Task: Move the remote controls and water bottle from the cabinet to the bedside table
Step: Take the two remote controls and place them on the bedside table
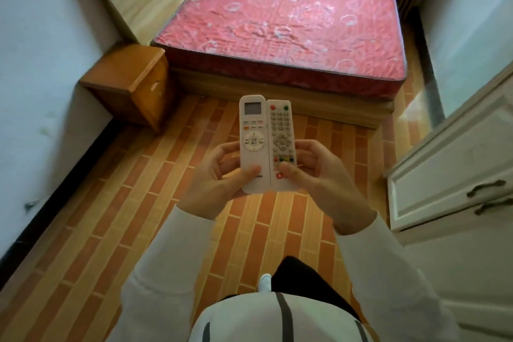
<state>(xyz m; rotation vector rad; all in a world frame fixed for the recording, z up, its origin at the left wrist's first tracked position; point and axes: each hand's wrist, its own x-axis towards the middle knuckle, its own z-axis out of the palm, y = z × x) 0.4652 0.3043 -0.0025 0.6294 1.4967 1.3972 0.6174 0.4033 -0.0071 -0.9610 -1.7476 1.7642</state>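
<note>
White remotes [265, 144] side by side, left hand [215, 178] and right hand [313, 172] each in closed grip.

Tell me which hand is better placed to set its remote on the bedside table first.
Left, probably. The bedside table stands ahead on the person's left, and the left hand holds the remote with the screen on that side. The right hand, holding the numbered remote, would have to cross over.

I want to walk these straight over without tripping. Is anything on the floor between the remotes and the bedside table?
Nothing visible. The two remotes are held side by side in the left hand and right hand, and the tiled floor towards the bedside table ahead on the left looks bare.
</note>
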